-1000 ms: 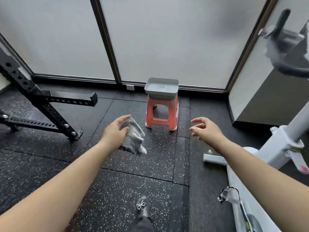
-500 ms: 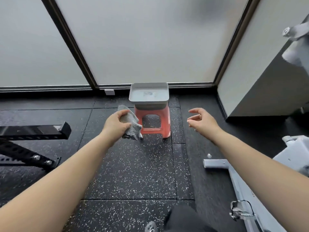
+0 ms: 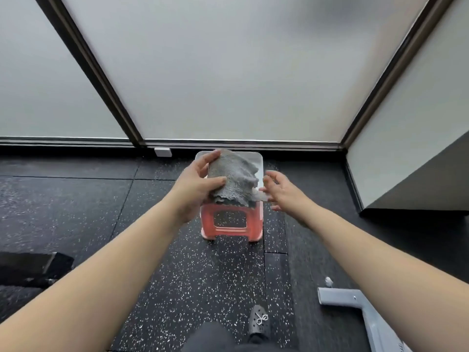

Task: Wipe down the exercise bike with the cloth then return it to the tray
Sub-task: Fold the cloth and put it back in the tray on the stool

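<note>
The left hand (image 3: 195, 185) grips the grey cloth (image 3: 232, 179), thumb on its near side and fingers behind, holding it over the white tray (image 3: 258, 158) that sits on a red stool (image 3: 229, 231). The right hand (image 3: 281, 191) hovers just beside the cloth's right edge, fingers spread and holding nothing. The bike's grey base (image 3: 355, 304) lies on the speckled floor (image 3: 177, 275), lower right.

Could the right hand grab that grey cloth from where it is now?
Probably yes. The right hand is open beside the cloth, its fingertips at the cloth's right edge with nothing between them. The left hand already holds the cloth over the tray.
</note>
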Motion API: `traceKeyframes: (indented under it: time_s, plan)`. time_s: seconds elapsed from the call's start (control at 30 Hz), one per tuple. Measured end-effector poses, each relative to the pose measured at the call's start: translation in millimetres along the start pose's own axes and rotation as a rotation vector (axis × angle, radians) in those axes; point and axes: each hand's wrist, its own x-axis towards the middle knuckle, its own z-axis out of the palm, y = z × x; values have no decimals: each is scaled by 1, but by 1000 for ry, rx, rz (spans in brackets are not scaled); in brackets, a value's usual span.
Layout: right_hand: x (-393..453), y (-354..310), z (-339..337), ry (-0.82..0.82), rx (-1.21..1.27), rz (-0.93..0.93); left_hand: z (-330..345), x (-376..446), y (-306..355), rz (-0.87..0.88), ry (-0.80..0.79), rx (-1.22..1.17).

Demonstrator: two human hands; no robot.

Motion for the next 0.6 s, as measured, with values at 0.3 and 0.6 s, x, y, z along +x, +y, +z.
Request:
traceKeyframes:
  time_s: [0.3, 0.6]
  plan:
    - [128, -56, 16, 9, 245, 52, -50, 121, 4, -101, -33, 39]
    - [233, -56, 26, 124, 160, 21, -92, 247, -5, -169, -101, 68]
